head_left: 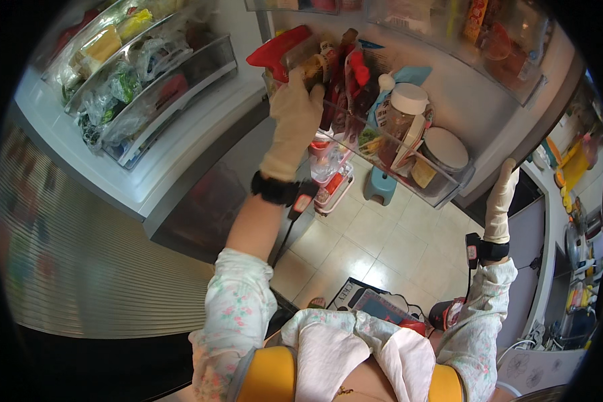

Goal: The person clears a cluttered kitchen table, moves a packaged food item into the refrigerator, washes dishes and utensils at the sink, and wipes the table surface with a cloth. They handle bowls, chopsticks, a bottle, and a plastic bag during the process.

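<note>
My left hand point(295, 124), in a pale glove, reaches up to the left end of the lower fridge door bin point(409, 164). Its fingers close around a brownish see-through package point(308, 61) with a red top point(279, 52); the fingertips are partly hidden. Sauce bottles point(345, 87) and a bottle with a red cap point(359, 68) stand right beside it. Farther right in the bin are a white-lidded jar point(409, 100) and a round white-topped tub point(445, 151). My right hand point(500, 201), also gloved, grips the outer edge of the open fridge door point(516, 137).
Fridge drawers point(174, 100) with bagged vegetables sit at the upper left. An upper door bin point(462, 47) holds more packages. Below are a blue-grey stool point(380, 186), a pink-rimmed rack point(335, 191) and the tiled floor point(355, 234). A cluttered counter point(549, 208) runs along the right.
</note>
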Tool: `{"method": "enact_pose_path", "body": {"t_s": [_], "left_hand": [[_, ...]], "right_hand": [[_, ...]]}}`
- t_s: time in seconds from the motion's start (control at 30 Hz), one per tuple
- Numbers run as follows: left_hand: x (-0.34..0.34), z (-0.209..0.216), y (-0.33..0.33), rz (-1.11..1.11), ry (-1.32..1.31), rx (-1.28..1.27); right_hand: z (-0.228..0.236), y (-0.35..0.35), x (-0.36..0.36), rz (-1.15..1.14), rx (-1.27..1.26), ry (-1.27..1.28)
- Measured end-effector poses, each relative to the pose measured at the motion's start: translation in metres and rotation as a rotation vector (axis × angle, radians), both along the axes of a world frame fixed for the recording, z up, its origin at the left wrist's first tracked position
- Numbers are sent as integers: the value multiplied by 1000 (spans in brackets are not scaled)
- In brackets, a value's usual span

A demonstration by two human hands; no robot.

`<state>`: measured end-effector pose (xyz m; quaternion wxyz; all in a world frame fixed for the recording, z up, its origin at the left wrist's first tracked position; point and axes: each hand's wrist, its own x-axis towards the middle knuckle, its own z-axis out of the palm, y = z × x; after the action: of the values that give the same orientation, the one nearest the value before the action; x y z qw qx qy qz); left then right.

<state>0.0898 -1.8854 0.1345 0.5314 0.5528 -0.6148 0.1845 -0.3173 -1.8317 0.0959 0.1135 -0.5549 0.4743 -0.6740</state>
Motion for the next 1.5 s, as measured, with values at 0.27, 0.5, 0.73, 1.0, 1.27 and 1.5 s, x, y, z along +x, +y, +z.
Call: {"method": "enact_pose_path", "body": {"t_s": [0.27,0.5,0.73,1.0,1.27,1.5], "left_hand": [[52,35,6,-308,-42,418],[42,52,-1,7,-402,350],[59,46,-10,-97,-692,261],[85,101,33,-15,-785,-7],[27,84,-39,-229,-709,205],[37,83,-36,-169,-796,428]], "right_hand": [[4,21,13,-46,-45,150],[1,22,15,-65,-144,224],[9,29,26,-39,-64,188],[6,39,26,-26,-91,227],[-3,36,25,15,-127,166],[5,48,43,31,-131,134]]}}
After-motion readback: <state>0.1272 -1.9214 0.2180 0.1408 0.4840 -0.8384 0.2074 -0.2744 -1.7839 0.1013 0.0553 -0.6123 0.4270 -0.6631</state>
